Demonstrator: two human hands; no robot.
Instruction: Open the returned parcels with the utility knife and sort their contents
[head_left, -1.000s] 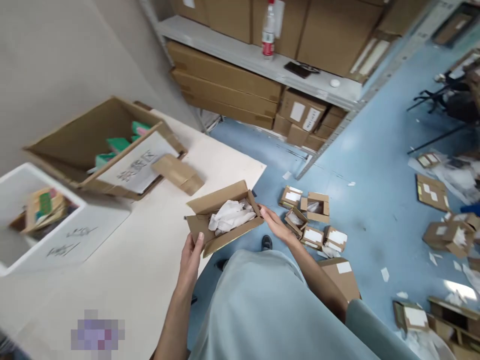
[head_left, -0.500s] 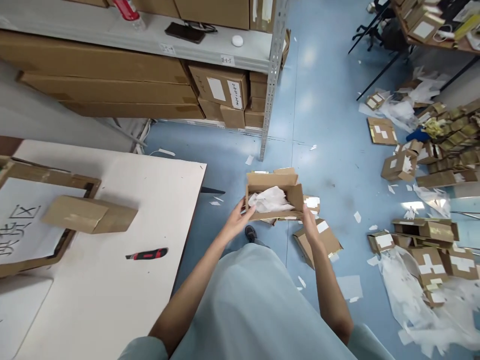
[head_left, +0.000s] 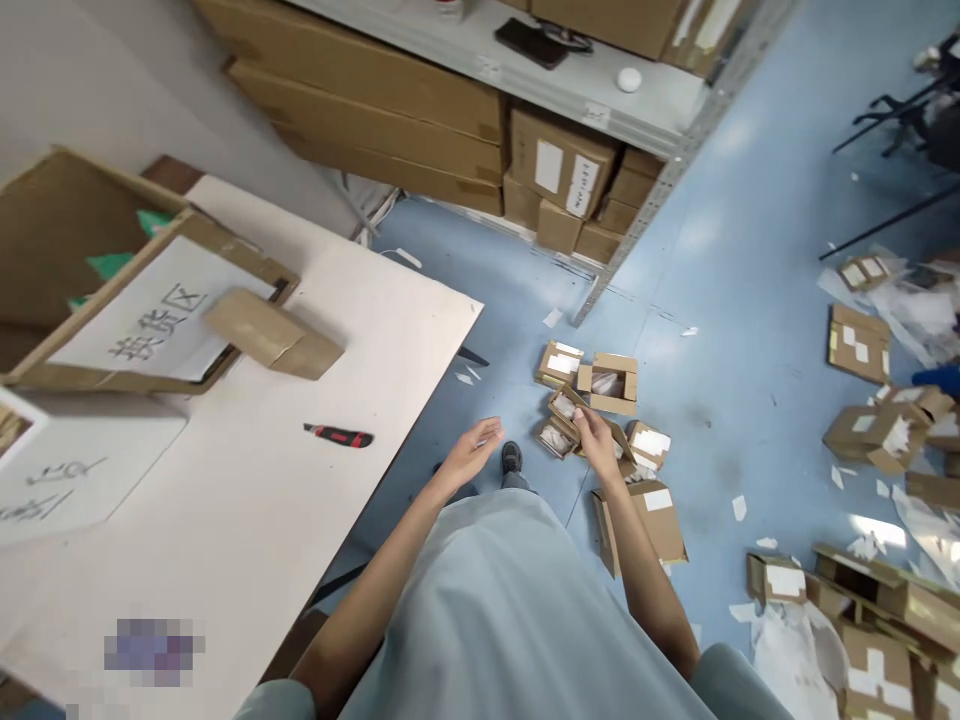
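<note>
My left hand (head_left: 471, 452) hovers beside the table edge with its fingers stretched out, holding nothing. My right hand (head_left: 598, 440) is over a cluster of cardboard boxes on the floor, its fingers loosely extended and nothing visible in them. Just beyond the right hand lies an open cardboard box (head_left: 626, 402) with whitish packing inside. Smaller open boxes holding white paper (head_left: 556, 438) sit partly behind the right hand. A larger flap-open box (head_left: 661, 522) lies under my right forearm. On the table (head_left: 409, 330) rests a red and black utility knife (head_left: 339, 436) near a closed brown box (head_left: 274, 335).
A metal shelf (head_left: 637, 125) with cartons stands ahead. At the left, a big open carton (head_left: 67, 240) and a white box (head_left: 90, 465) occupy the table. Emptied boxes and plastic wrap (head_left: 795, 645) litter the floor at right. My shoe (head_left: 511, 457) is near the boxes.
The open box with white paper has left my hands, which are now apart and free. The view has turned left, bringing more of the table and the big carton into sight.
</note>
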